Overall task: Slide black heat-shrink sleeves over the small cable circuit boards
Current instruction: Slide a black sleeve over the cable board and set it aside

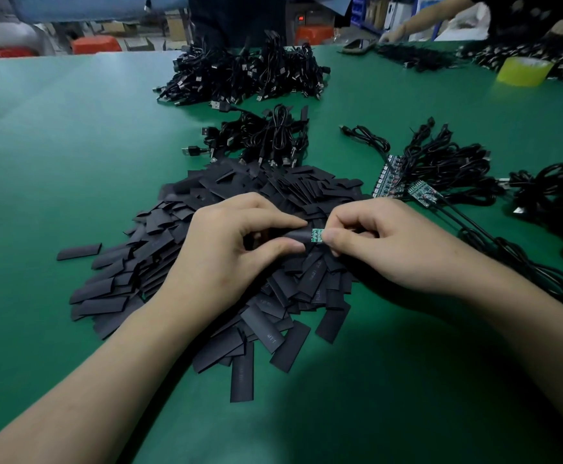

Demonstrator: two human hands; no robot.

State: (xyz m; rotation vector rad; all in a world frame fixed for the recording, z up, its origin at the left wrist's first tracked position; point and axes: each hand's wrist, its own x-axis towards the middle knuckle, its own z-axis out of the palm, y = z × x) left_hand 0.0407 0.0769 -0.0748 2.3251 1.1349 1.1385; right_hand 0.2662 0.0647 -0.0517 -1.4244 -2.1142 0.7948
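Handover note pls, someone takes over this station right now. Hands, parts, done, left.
Left hand: pinches a black sleeve.
Right hand: pinches a green circuit board at the sleeve's mouth; part of the board shows.
Parts: sleeve pile under the hands; bundle of bare boards on cables to the right.
Done: sleeve and board brought together.
Left: push the sleeve fully over, then do the bare bundle.

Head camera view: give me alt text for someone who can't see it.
The left hand pinches a black heat-shrink sleeve while the right hand pinches a small green circuit board at its open end, above a pile of loose sleeves on a green table. Bundled black cables with bare boards lie to the right.
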